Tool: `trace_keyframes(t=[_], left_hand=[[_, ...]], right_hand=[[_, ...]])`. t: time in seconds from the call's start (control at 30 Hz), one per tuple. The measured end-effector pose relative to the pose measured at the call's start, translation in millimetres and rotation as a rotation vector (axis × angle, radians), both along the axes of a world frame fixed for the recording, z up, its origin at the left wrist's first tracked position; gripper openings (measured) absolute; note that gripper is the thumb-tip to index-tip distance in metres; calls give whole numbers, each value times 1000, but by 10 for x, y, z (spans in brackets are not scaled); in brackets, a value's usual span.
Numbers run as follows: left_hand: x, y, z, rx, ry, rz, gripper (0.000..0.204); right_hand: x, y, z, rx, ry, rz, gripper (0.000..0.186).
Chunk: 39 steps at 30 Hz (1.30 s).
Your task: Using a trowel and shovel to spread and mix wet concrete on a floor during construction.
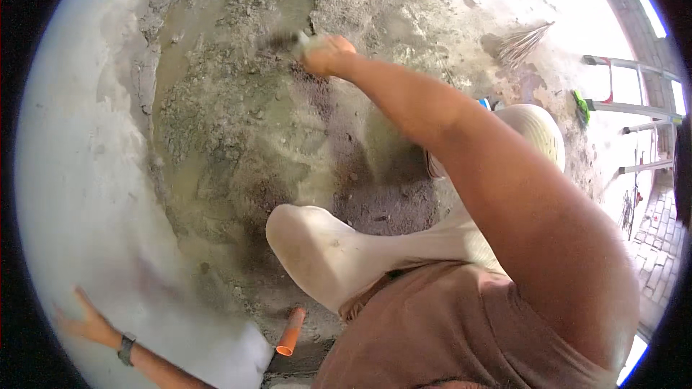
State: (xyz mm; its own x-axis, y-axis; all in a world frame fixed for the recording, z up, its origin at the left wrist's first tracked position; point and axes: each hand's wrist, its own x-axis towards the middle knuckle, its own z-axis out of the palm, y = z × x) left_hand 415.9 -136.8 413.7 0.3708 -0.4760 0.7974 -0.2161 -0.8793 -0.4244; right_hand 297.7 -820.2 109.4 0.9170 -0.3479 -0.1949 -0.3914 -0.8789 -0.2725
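Observation:
My right hand [328, 55] is closed round a small hand tool [282, 39] whose dark head is smeared by motion; I cannot make out its kind. It hovers over or touches the rough, wet-looking grey mortar floor [209, 94]; which of the two does not show. At the lower left, my left hand [86, 320] has its fingers spread, lying against or very near the smooth pale wall [79, 194]. A dark watch band sits on that wrist. Nothing shows in its fingers.
An orange pipe stub [290, 333] sticks up near the wall's corner. My pale-covered knee [317, 248] is bent below the mortar. To the right are a bundle of thin twigs or bristles [525, 42], a metal ladder [634, 109] and a green item [581, 108].

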Motion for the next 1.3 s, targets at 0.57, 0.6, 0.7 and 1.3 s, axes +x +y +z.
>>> trace_keyframes(t=[0.57, 0.6, 0.7, 1.3], left_hand=[[-1468, -2713, -1470, -457, 1145, 148, 51], [-1496, -2829, -1451, -466, 1162, 143, 51], [-1536, -3157, -1388, -266, 1196, 96, 54], [-1625, -4787, -928, -705, 1198, 249, 53]], right_hand=[[194, -3897, -502, 452, 4, -362, 75], [-92, -4145, -722, 524, 4, -573, 68], [-850, -4751, -1367, 808, -56, -970, 59], [697, -3514, -2125, 1108, -47, -1062, 41]])
